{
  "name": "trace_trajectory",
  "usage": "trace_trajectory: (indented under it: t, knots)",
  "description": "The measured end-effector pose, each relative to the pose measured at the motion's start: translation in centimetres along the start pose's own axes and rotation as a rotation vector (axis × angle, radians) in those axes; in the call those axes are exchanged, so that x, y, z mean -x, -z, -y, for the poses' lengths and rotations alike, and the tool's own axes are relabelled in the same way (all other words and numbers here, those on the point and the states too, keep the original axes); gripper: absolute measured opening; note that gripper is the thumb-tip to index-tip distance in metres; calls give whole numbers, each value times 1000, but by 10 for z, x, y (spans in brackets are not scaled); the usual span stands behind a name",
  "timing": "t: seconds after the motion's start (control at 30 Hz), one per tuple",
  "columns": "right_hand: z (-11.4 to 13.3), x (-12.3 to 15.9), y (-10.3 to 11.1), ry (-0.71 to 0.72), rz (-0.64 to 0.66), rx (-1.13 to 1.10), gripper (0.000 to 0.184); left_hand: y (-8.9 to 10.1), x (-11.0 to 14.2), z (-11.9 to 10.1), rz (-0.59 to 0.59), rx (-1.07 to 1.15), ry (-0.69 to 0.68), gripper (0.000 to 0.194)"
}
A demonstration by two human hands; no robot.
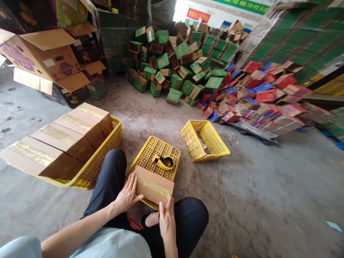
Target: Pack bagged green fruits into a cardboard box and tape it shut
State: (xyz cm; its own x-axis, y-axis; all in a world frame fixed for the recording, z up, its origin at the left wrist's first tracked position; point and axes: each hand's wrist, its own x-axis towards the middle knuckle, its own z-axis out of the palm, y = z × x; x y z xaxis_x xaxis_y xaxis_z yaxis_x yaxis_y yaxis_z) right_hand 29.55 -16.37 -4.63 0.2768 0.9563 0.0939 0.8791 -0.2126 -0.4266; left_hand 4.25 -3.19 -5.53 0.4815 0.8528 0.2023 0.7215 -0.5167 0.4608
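Observation:
A taped cardboard box (153,184) lies on the upturned yellow plastic crate (145,152) between my knees. Clear yellowish tape runs along its top. My left hand (127,193) rests against the box's left end, fingers stretched out and thumb spread along the near edge. At the right near corner, my right hand (167,217) touches the box with its fingers extended. Just beyond the box, a yellow tape dispenser (164,162) lies on the crate. The undersides of my fingers are hidden.
To my left, a long yellow crate (100,157) holds several taped boxes (57,136). Another yellow crate (215,141) stands ahead right with small items inside. Piles of green boxes (174,95) and red-blue boxes (264,95) lie further back. Large open cartons (55,59) are stacked at left.

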Motion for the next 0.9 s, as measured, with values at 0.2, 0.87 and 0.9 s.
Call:
trace_trajectory:
  t: [0.2,0.87,0.9]
  knots:
    - [8,10,-6,-23,61,11,51,7,1,-12,90,-59,-65,106]
    - [71,-71,-24,152,102,70,80,5,-63,-30,341,-102,-257,62]
    - [74,-70,-24,163,102,70,78,5,-62,-29,343,-104,-265,63]
